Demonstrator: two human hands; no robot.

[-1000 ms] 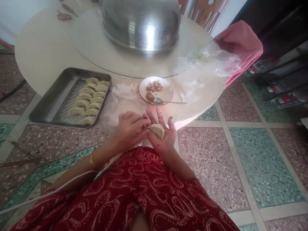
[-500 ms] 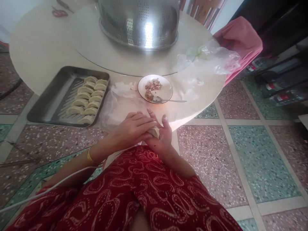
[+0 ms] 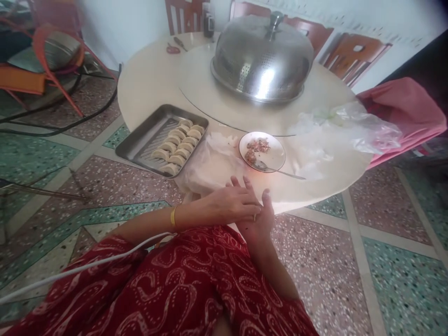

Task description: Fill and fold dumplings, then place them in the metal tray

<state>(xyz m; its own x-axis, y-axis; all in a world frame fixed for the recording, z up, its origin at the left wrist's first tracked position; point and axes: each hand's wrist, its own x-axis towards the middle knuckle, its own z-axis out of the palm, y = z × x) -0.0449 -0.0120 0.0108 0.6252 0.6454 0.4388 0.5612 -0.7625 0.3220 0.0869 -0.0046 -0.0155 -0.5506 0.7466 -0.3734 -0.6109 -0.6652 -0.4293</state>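
My right hand (image 3: 261,226) is palm up below the table edge, its thumb and some fingers stretched out. Across its palm lies my left hand (image 3: 233,205), wearing a yellow band at the wrist. Between the two hands a sliver of pale dough (image 3: 255,217) shows; the rest is covered by my left fingers. Beyond them on the table is a white plate (image 3: 276,163) holding minced filling (image 3: 259,145) and a metal spoon (image 3: 280,172). To the left, a dark metal tray (image 3: 140,144) has rows of folded dumplings (image 3: 179,144) along its right side.
A large steel dome lid (image 3: 262,60) sits on the round turntable. Crumpled clear plastic (image 3: 213,163) lies between tray and plate, and a plastic bag (image 3: 364,126) at the right. A pink-draped chair (image 3: 406,112) borders the table. A white cable (image 3: 105,261) crosses my left arm.
The view has tilted up and turned left, bringing the whole lid and more chairs into sight. My left hand now covers more of the dough in my right palm.
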